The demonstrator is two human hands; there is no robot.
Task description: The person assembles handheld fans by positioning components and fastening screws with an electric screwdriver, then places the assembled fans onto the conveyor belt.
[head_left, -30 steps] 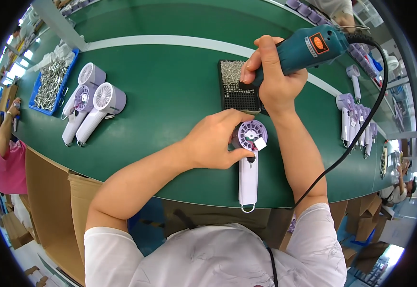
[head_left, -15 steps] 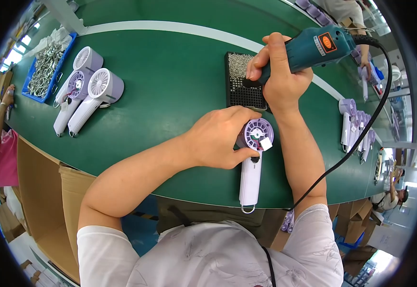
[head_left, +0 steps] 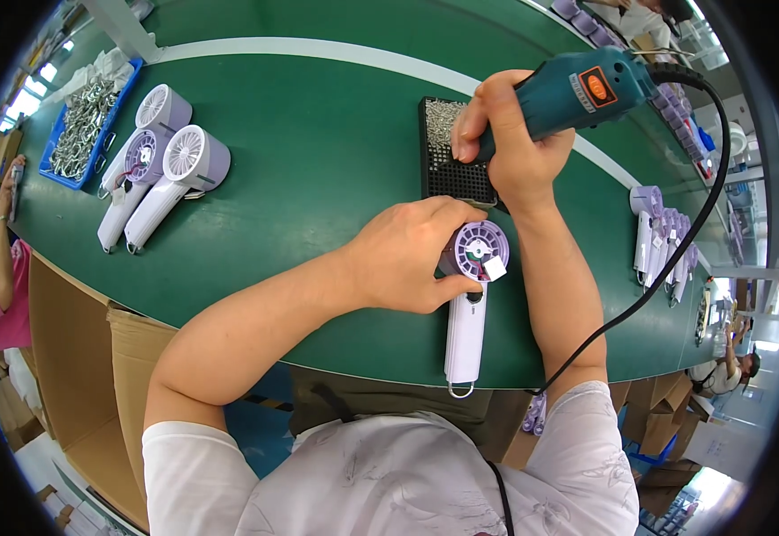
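My left hand [head_left: 410, 255] is closed around the head of a purple and white handheld fan [head_left: 466, 330], which lies on the green table near its front edge. The fan's round head is open on top, showing spokes, a bit of wire and a small white square piece. In my right hand [head_left: 523, 147] is a teal electric screwdriver [head_left: 577, 92] with a black cable, gripped by its front end. Its tip is over the black screw tray [head_left: 461, 180], a gridded holder with many small silver screws at its far end; whether the tip touches a screw is hidden.
Several similar fans [head_left: 162, 170] lie at the left, beside a blue tray [head_left: 45, 170] of metal carabiner-like hooks. More fans [head_left: 662, 234] stand at the right edge. The screwdriver's cable [head_left: 675, 259] arcs down the right side. A cardboard box [head_left: 72, 357] sits below the table's left edge.
The screwdriver and my right hand have shifted slightly left and down over the screw tray. My left hand stays on the fan.
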